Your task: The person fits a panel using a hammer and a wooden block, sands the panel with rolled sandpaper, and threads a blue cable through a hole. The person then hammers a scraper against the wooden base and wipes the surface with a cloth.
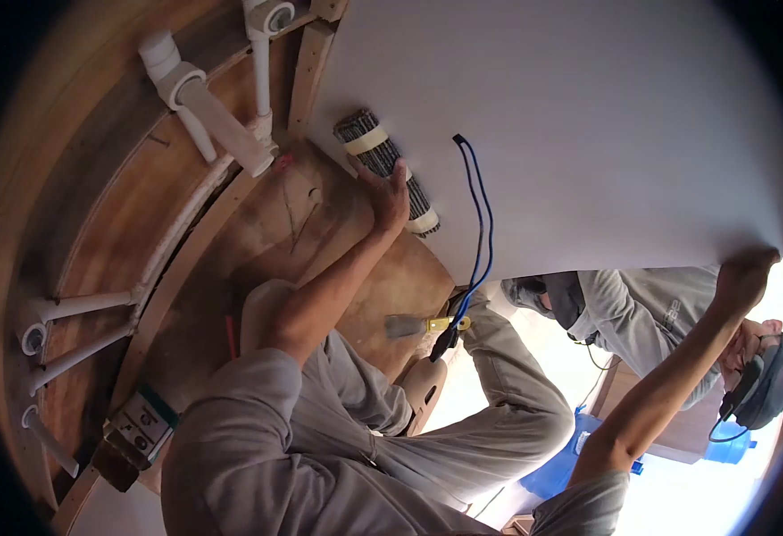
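My left hand (390,195) is wrapped round the middle of a dark grey striped roll (375,159) with pale bands near its ends. The roll lies against a large smooth pale panel (588,116), close to its lower left edge. Far to the right, my right hand (747,279) is closed at the panel's right corner; its fingertips are hidden. Between my arms dangles a looped blue cord (488,219) with a black end. Below it, a putty knife (405,326) with a yellow handle rests near my bent leg.
White pipes (222,125) line the curved wooden wall at left. A small box (141,424) sits low on that side. Beyond the panel's lower edge is another person in a grey sweatshirt (650,313), with a dark object (764,384) by their hand. Blue containers (557,469) stand behind.
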Available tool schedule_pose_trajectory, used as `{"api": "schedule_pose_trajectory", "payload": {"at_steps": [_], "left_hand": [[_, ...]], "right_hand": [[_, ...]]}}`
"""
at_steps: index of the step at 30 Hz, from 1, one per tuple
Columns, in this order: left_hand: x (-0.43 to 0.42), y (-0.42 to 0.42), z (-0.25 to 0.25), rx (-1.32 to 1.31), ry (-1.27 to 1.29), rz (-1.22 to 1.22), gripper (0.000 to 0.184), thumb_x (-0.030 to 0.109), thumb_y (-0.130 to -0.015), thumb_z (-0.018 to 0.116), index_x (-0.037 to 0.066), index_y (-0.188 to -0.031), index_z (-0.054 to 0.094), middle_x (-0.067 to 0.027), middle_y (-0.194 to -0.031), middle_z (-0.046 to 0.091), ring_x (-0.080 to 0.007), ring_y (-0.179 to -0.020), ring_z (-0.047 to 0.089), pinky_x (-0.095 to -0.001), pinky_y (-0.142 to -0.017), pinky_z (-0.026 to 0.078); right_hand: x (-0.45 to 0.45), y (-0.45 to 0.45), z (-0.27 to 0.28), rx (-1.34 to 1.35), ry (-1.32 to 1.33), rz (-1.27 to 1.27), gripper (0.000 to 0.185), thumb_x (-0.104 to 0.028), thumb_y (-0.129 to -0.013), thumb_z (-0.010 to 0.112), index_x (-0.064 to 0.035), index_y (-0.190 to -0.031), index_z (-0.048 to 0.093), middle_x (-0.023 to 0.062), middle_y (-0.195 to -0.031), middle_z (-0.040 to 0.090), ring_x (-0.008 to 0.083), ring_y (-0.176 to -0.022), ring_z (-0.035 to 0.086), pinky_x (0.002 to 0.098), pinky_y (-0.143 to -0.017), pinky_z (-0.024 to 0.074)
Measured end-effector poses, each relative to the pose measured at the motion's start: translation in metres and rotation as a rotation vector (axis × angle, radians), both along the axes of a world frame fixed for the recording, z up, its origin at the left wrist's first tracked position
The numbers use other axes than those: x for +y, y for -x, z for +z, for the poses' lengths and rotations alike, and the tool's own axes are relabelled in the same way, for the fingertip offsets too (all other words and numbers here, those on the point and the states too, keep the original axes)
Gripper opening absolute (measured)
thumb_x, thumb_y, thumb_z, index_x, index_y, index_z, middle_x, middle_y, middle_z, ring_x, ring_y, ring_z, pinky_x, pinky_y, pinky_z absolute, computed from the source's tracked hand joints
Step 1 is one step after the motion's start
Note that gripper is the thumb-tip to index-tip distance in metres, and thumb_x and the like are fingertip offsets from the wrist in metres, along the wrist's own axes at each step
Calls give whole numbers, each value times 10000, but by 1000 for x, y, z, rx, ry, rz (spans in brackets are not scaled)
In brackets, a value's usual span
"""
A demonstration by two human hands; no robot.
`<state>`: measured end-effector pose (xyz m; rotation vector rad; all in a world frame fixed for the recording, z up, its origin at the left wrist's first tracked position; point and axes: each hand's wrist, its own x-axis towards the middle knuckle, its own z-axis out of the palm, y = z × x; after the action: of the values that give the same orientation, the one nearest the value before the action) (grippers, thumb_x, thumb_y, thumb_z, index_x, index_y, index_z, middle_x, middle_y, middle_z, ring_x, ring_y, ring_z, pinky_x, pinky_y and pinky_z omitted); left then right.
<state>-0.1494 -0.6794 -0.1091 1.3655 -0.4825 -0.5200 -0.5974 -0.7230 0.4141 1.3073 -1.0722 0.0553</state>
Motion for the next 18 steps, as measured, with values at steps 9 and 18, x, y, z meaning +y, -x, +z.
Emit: {"api": "schedule_pose_trajectory", "payload": {"at_steps": [9, 18], "left_hand": [[4, 2, 10, -52, 26, -131, 1145, 280, -852, 751, -96, -1484, -127, -341, -1430, 198, -413, -1339, 287, -476, -1152, 209], [18, 14, 93, -37, 371, -239, 1229, 192, -727, 830, -51, -1505, -90, -266, -1399, 232, -360, -1323, 310, -473, -1104, 288]], "right_hand": [[141, -161, -96, -729, 8, 681, 347, -203, -1067, 400, 50, -1184, 606, 159, -1284, 589, 180, -1132, 596, 318, -995, 464], [80, -346, -309, -1803, -1515, 507, 503, -296, -1001, 582, 84, -1320, 501, 147, -915, 700, 164, -769, 688, 300, -662, 555]]}}
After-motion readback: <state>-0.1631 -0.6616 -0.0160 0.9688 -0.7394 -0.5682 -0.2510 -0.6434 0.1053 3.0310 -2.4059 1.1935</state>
